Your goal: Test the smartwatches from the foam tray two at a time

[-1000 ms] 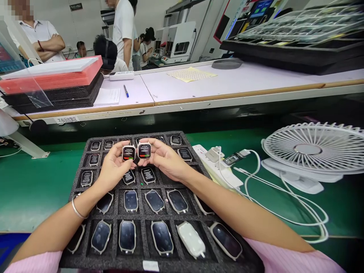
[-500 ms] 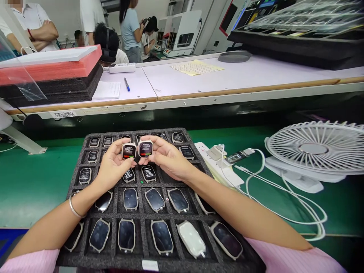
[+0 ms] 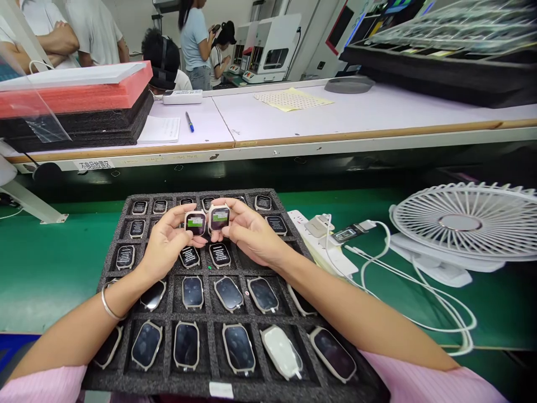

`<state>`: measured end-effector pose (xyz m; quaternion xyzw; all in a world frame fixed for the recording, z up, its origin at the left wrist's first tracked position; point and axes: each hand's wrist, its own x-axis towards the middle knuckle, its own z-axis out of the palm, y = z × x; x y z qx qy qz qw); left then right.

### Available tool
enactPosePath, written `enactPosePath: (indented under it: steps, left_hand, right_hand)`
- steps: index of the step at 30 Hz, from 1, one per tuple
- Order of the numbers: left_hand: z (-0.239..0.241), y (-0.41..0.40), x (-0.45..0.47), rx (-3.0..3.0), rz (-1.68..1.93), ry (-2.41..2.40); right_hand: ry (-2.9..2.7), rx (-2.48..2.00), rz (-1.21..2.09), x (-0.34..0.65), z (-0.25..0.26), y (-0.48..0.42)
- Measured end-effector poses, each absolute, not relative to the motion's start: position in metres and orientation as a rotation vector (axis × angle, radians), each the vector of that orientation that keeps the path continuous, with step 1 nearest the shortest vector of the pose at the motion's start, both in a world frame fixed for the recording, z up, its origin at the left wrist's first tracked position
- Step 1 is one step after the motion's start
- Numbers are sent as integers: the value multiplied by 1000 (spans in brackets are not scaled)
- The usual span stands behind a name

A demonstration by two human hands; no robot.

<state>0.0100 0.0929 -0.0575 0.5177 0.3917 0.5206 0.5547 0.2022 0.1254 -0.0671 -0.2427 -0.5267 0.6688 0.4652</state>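
Above the far half of a black foam tray (image 3: 168,313), my left hand (image 3: 170,240) grips a smartwatch body (image 3: 195,223) with its screen lit. Right beside it, my right hand (image 3: 247,232) holds a second lit smartwatch body (image 3: 219,217). Both screens face me and show a green band with pale text. Strapless watches fill many of the tray's cells. Those in the far rows, such as one watch (image 3: 220,254), display white text; nearer ones, like this watch (image 3: 192,292), have dark screens. One white piece (image 3: 282,352) lies in the near row.
Right of the tray are a white power strip (image 3: 308,238), cables (image 3: 444,305) and a white fan (image 3: 461,224). A raised shelf (image 3: 293,120) behind carries red foam (image 3: 84,92), a pen (image 3: 189,121) and a black tray stack (image 3: 440,73). Several people are beyond it.
Both watch screens have switched from text with a red and green strip to a display with a green band. My hands and the watches have shifted slightly rightward.
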Motion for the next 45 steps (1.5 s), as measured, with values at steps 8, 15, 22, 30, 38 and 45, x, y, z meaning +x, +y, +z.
enactPosePath:
  steps: [8, 15, 22, 30, 38, 45]
  left_hand:
    - [-57, 92, 12, 1207, 1210, 942]
    - [-56, 94, 11, 1204, 1207, 952]
    - [-57, 95, 10, 1203, 1198, 951]
    - [-49, 104, 8, 1086, 1228, 929]
    - [39, 140, 12, 1349, 1390, 759]
    - [104, 170, 22, 1620, 1673, 626]
  right_hand:
    - [-1275, -631, 1641, 202, -70, 126]
    - [-1279, -635, 1656, 202, -67, 126]
    - [-1299, -631, 1638, 202, -70, 129]
    - [-1172, -598, 1769, 201, -59, 139]
    - [-1351, -461, 1570, 197, 38, 176]
    - [-1457, -277, 1320, 190, 121, 196]
